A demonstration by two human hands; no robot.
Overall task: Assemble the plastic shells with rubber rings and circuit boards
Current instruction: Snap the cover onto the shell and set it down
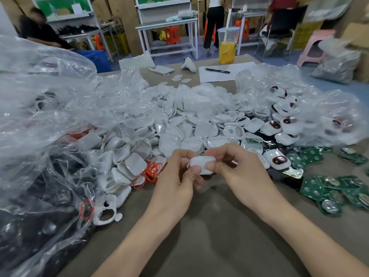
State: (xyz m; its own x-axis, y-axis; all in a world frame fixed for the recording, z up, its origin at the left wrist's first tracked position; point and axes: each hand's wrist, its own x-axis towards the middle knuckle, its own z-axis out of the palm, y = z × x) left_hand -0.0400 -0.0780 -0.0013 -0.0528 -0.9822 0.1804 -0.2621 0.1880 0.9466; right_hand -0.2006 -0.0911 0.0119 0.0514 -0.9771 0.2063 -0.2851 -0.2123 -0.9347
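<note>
left hand [179, 172]: fingers curled, thumb pressed against the near left end of one white shell [201, 163]. right hand [237, 166]: fingers curled over the far side, thumb pinching the near right end. the shell is held between both hands, off the worktop [209, 226], in front of the body at centre. its long axis runs left to right, thumb to thumb.

whether a ring or board already sits inside the shell cannot be told; the underside is hidden and the left edge is blurred, possibly a thin rim standing proud there.

outward, left: red rubber rings [152, 172] lie in a small cluster just beside the left hand, at the edge of the loose shell pile [179, 134]. outward, right: green circuit boards [315, 188] are spread on the worktop, well apart from the left hand, nearer the right.

judgement: if a ring is next, the left hand is the closer one, and the right hand can keep the shell; if a board, the reverse.

a shell with a dark red-rimmed window [276, 159] lies just right of the right hand, probably a finished unit. clear plastic bags [40, 96] crowd the left side.
</note>
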